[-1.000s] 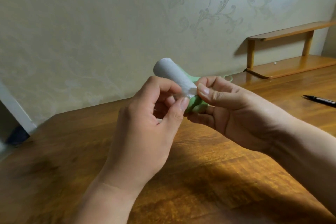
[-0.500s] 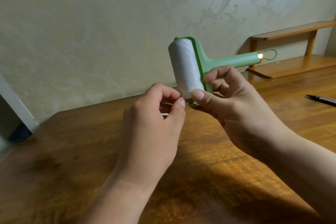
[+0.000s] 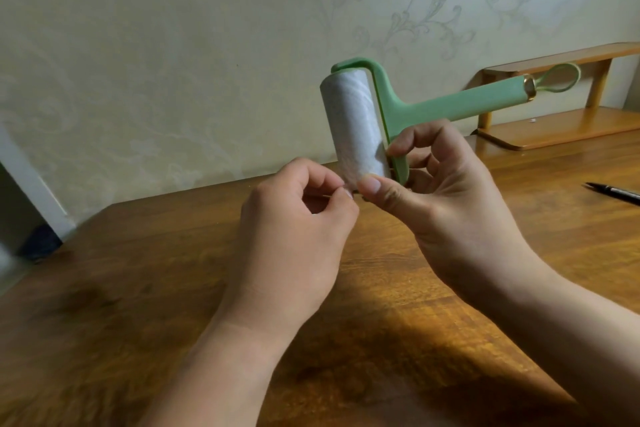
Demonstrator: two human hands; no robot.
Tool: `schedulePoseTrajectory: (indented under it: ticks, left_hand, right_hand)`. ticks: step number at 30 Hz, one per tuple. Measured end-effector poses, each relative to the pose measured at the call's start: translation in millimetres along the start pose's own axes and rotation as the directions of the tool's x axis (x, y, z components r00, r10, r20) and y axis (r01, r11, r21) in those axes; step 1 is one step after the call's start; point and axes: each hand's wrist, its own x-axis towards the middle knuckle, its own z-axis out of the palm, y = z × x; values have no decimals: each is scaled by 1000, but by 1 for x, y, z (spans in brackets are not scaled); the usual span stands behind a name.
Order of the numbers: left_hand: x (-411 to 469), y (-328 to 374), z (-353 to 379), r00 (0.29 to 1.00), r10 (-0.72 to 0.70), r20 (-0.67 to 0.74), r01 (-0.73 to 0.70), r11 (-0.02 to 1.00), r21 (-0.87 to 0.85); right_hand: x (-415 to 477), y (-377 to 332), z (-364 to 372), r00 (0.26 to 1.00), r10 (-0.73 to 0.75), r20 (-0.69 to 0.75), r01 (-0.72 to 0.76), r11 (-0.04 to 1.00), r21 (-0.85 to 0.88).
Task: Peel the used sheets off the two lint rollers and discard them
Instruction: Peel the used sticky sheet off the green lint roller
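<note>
A green lint roller (image 3: 412,111) is held up above the wooden table (image 3: 138,288), its white sheet roll (image 3: 353,125) standing nearly upright and its handle pointing right, with a loop at the end. My right hand (image 3: 446,194) grips the roller at the lower end of the roll and frame, thumb pressed on the roll's bottom edge. My left hand (image 3: 298,229) pinches the bottom corner of the sheet between thumb and forefinger. Only one roller is in view.
A black pen (image 3: 613,192) lies on the table at the far right. A small wooden two-tier shelf (image 3: 561,118) stands at the back right against the patterned wall. The table's left edge falls away at the lower left.
The roller has been turned from pointing away to upright with its handle out to the right, and raised. My left hand went from gripping the roll to pinching its bottom corner.
</note>
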Motion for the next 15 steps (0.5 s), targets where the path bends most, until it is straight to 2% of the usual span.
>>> schedulePoseTrajectory:
  ticks: [5, 8, 12, 15]
  left_hand:
    - [3, -7, -2, 998, -63, 24, 65, 988, -141]
    - [5, -12, -2, 995, -100, 25, 103, 972, -212]
    - [8, -14, -1, 977, -204, 58, 210, 888, -408]
    - [11, -11, -2, 963, -241, 119, 264, 776, -573]
  right_hand:
    - [0, 2, 0, 1000, 7, 16, -7, 1000, 25]
    - [3, 4, -2, 997, 55, 51, -62, 988, 139]
    - [9, 7, -4, 980, 160, 119, -195, 896, 399]
    - [11, 9, -6, 973, 190, 133, -232, 839, 493]
